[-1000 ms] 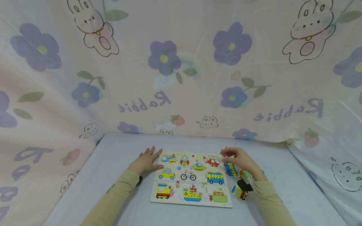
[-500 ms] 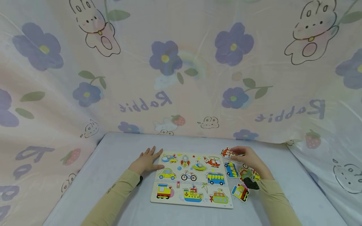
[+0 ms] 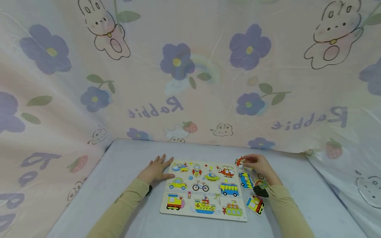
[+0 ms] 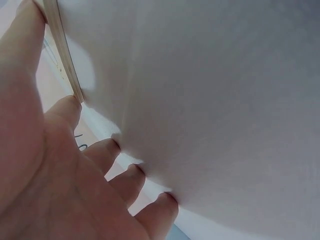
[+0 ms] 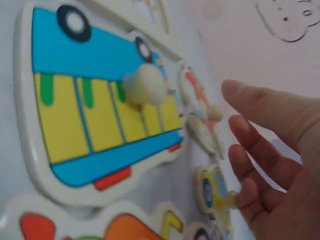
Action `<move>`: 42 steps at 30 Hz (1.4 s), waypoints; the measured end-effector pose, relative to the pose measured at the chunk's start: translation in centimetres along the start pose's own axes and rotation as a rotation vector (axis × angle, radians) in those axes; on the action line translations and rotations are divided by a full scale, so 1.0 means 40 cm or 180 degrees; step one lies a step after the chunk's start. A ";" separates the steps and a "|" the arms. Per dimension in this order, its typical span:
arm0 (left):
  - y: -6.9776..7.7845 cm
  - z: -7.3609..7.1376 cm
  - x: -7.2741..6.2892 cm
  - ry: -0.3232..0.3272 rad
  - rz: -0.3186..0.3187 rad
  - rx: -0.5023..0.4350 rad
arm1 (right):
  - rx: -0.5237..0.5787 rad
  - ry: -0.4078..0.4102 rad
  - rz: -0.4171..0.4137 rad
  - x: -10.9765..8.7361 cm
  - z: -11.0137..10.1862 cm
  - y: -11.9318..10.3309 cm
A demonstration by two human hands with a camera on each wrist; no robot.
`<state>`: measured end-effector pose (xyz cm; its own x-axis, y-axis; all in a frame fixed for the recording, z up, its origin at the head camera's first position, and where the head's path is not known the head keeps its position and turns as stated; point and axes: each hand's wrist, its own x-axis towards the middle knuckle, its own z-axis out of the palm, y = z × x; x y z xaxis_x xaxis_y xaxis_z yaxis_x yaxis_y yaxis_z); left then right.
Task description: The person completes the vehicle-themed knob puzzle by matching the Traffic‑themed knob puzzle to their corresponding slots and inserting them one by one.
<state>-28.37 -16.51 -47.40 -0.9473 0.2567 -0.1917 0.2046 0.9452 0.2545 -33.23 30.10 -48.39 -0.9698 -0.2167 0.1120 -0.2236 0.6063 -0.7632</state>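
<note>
My left hand [image 3: 153, 170] lies with spread fingers at the left edge of the wooden puzzle board [image 3: 205, 197]. In the left wrist view its thumb and forefinger [image 4: 67, 111] meet the board's edge, and the other fingertips touch the tabletop. My right hand [image 3: 260, 167] is at a loose red helicopter puzzle piece [image 3: 239, 162] beyond the board's upper right corner. In the right wrist view, thumb and fingers stand apart, right by that piece's round knob [image 5: 215, 112]. A bus puzzle piece [image 5: 105, 110] with a knob fills the near left of that view.
Right of the board lie a loose bus piece [image 3: 245, 180], a train piece [image 3: 255, 205] and a green piece [image 3: 261, 183], partly under the right arm. Vehicle pictures cover the board. A patterned curtain [image 3: 202, 99] hangs behind and beside the white table [image 3: 134, 150].
My right hand has drawn back rightward from over the helicopter piece, uncovering it, and now has its fingertips at it again. The left hand keeps its place on the board; the head view has shifted slightly.
</note>
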 end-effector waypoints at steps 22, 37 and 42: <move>-0.006 -0.001 0.008 0.0064 0.0054 0.0026 | -0.0342 0.0098 0.0160 0.053 0.027 0.006; -0.009 0.012 0.008 0.0100 0.0109 0.0044 | -0.0464 0.0116 0.0187 0.054 0.036 -0.002; -0.012 0.015 0.009 0.0087 0.0090 0.0063 | -0.0376 0.0016 0.0156 0.066 0.046 -0.005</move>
<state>-28.69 -16.75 -48.15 -0.9475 0.2778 -0.1585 0.2358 0.9415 0.2407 -35.58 28.01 -49.11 -0.9802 -0.1810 0.0800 -0.1857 0.7021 -0.6875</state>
